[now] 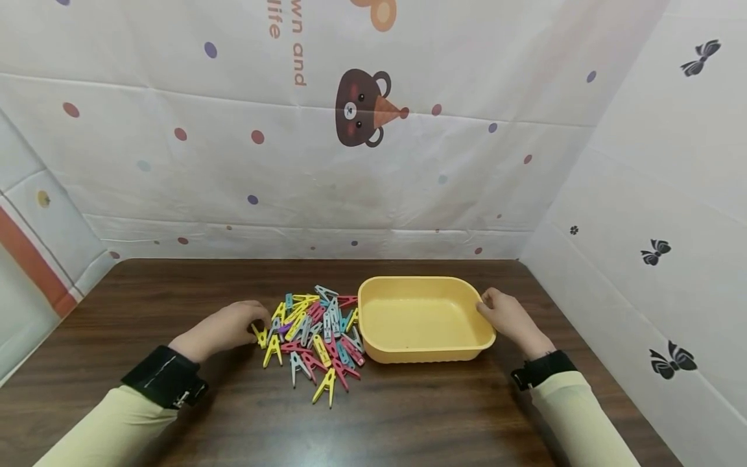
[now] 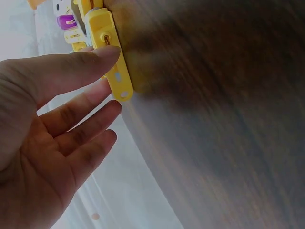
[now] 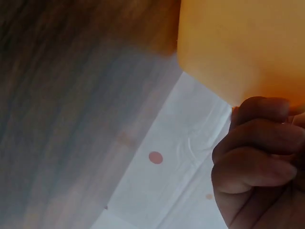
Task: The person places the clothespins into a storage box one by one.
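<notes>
My left hand (image 1: 224,329) is at the left edge of a loose pile of plastic clothespins (image 1: 297,322) in yellow, pink, blue and grey. Between its thumb and index finger it pinches a yellow clothespin (image 2: 102,24), while the other fingers (image 2: 95,150) stay loosely bent. A purple clothespin (image 2: 66,22) shows beyond it in the left wrist view. To the right of the pile stands a yellow plastic basin (image 1: 426,356) with nothing in it. My right hand (image 1: 510,319) grips the basin's right rim, its fingers curled in the right wrist view.
Everything lies on a dark wood-grain table (image 1: 408,415). Behind it hangs a white sheet (image 1: 292,175) with dots and a bear print. A white wall covering (image 1: 618,194) with bow prints borders the right side. One yellow clothespin (image 1: 325,387) lies nearest the front.
</notes>
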Motion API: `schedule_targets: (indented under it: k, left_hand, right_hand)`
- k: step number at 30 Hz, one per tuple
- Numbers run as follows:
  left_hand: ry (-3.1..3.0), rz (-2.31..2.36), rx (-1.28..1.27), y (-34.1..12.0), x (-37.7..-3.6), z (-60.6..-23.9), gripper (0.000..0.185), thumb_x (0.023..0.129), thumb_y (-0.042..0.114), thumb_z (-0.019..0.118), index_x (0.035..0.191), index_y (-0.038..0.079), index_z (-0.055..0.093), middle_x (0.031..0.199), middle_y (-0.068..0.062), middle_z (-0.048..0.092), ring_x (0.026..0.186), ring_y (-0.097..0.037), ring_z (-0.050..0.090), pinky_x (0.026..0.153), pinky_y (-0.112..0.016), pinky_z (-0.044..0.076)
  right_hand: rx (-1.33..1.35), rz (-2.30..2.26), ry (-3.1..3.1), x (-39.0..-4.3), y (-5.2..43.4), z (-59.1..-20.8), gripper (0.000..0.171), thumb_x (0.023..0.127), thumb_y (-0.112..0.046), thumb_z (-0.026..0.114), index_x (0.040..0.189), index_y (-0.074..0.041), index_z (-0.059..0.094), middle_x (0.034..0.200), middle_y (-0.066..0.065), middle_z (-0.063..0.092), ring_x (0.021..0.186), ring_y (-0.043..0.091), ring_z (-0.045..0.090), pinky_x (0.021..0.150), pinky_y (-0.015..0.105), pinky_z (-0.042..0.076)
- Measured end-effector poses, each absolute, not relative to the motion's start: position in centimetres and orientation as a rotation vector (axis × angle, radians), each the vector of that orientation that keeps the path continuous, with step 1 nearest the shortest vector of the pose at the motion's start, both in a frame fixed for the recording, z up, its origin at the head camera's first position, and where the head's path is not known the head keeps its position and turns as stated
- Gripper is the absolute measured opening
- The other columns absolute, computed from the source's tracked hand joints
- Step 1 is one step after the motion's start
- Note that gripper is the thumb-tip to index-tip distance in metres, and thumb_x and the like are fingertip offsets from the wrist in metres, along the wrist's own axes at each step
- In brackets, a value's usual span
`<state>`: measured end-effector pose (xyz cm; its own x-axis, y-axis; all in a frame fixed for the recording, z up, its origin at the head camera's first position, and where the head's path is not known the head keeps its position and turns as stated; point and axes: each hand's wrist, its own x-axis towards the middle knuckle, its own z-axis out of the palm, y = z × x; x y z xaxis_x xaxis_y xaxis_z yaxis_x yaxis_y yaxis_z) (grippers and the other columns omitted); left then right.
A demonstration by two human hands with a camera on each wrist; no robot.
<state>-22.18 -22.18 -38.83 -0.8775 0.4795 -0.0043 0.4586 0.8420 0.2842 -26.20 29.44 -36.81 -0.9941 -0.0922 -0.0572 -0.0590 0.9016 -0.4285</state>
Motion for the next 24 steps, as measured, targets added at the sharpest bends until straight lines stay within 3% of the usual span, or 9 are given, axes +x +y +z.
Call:
schedule_targets:
  k: [5,13,24]
  left_hand:
    - [2.945,0.413,0.747,-21.96,-22.20,-39.02,0.020,0.082,-0.002,0.080,0.094,0.013,0.073,0.100,-0.003,0.068,0.089,-0.016,0.062,0.081,-0.040,0.058]
    - [2.987,0.270,0.809,-21.84,-22.11,-38.77,0.024,0.077,0.000,0.085,0.090,0.016,0.072,0.103,-0.005,0.072,0.095,-0.022,0.066,0.083,-0.043,0.060]
    - [2.973,0.223,0.758,-21.49,-21.89,-38.59,0.019,0.079,0.003,0.084,0.090,0.015,0.075,0.093,-0.001,0.072,0.085,-0.016,0.065,0.079,-0.040,0.059]
  right_hand:
    - [-0.099,-0.791,2.934,-26.28,29.72,-37.17,0.024,0.104,-0.018,0.048,0.101,0.004,0.054,0.076,0.005,0.049,0.068,0.017,0.050,0.060,0.028,0.040]
    - [-0.090,-0.862,2.880,-26.54,29.82,-36.99,0.025,0.107,-0.018,0.049,0.101,0.005,0.055,0.079,0.006,0.050,0.070,0.017,0.050,0.061,0.029,0.040]
    - [-0.096,-0.809,2.886,-26.29,29.56,-36.75,0.025,0.107,-0.018,0.048,0.101,0.005,0.055,0.079,0.006,0.049,0.073,0.018,0.050,0.063,0.029,0.040]
